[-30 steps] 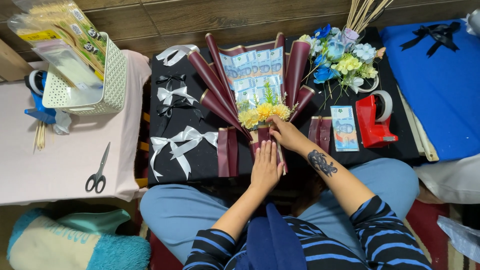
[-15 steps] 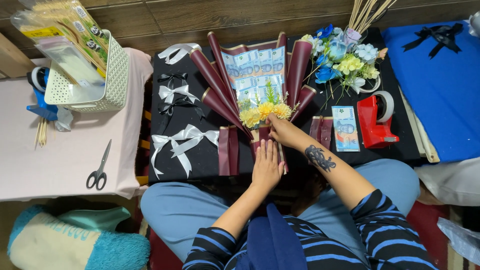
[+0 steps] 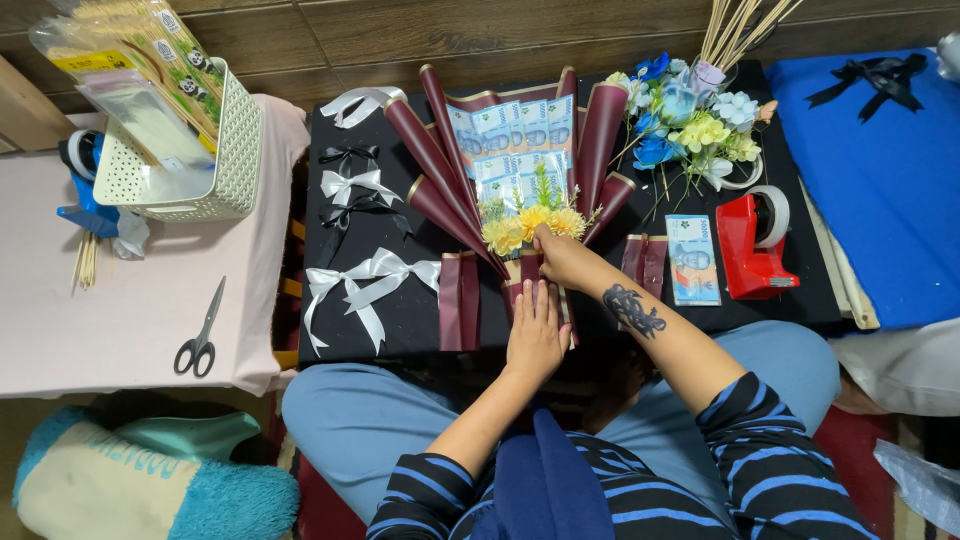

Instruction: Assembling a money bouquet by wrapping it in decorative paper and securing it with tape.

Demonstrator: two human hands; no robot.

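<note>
Bouquet (image 3: 520, 190): maroon paper cones, banknotes, yellow flowers, lying mid-tabletop (image 3: 400, 310), left of tape dispenser (image 3: 752, 245). Left hand (image 3: 535, 335) flat, fingers open, pressing its base; right hand (image 3: 565, 258) pinching flower stems. Risk: loosened hold lets wrap unfold.

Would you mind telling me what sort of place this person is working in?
Probably a home craft corner for making gift bouquets, worked from the floor. On the low black table lie a maroon-wrapped bouquet, ribbon bows and a red tape dispenser; both hands rest on the bouquet's base.
</note>
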